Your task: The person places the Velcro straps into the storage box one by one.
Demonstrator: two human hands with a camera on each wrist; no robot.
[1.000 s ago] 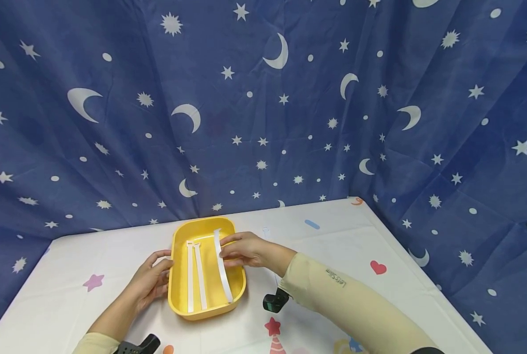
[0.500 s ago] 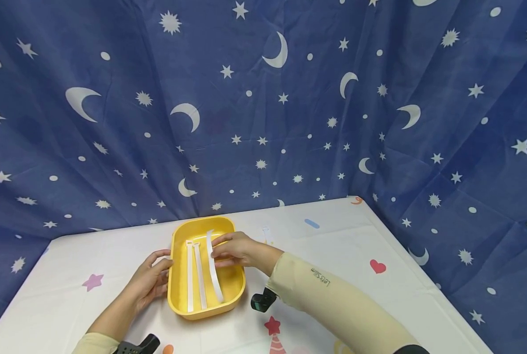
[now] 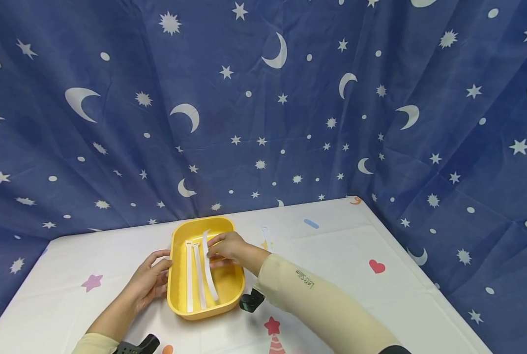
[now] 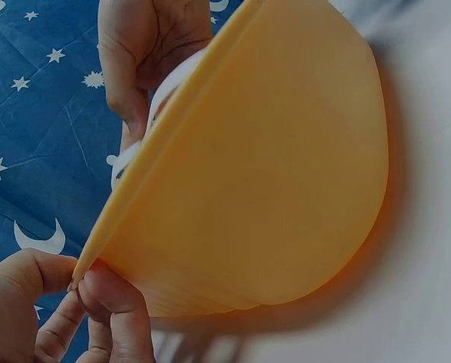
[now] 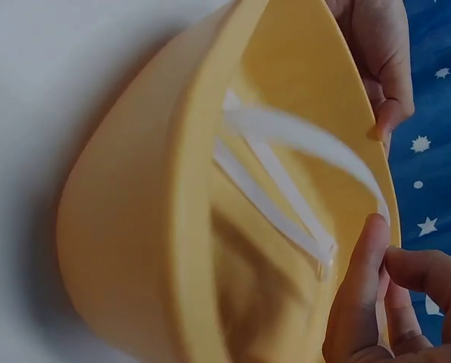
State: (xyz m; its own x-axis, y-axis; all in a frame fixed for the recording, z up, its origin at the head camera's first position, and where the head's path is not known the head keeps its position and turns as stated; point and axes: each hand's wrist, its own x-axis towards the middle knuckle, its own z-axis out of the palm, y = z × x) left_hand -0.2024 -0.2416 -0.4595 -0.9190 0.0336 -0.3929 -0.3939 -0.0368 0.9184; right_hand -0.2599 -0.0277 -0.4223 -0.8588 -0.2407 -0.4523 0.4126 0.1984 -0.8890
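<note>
A yellow plastic basin (image 3: 230,282) stands on the table. My left hand (image 3: 150,279) grips its left rim, thumb and fingers pinching the edge in the left wrist view. Inside the basin my right hand (image 3: 229,248) pinches a white strap (image 3: 208,275) near its far end, between thumb and fingertip. The held strap bows in an arc in the right wrist view. Two more white straps (image 3: 190,282) with slotted heads lie lengthwise on the basin floor, left of the held one. Its lower end is close beside the right one of them.
Another pale strip with a slotted end (image 3: 265,232) lies on the white tablecloth (image 3: 334,255) beyond my right wrist, partly hidden by the arm. A blue curtain (image 3: 228,123) with stars and moons hangs behind the table and along its right side.
My right hand has moved left with the strap, from the basin's right side to beside the two lying straps. The left hand and the basin have stayed in place.
</note>
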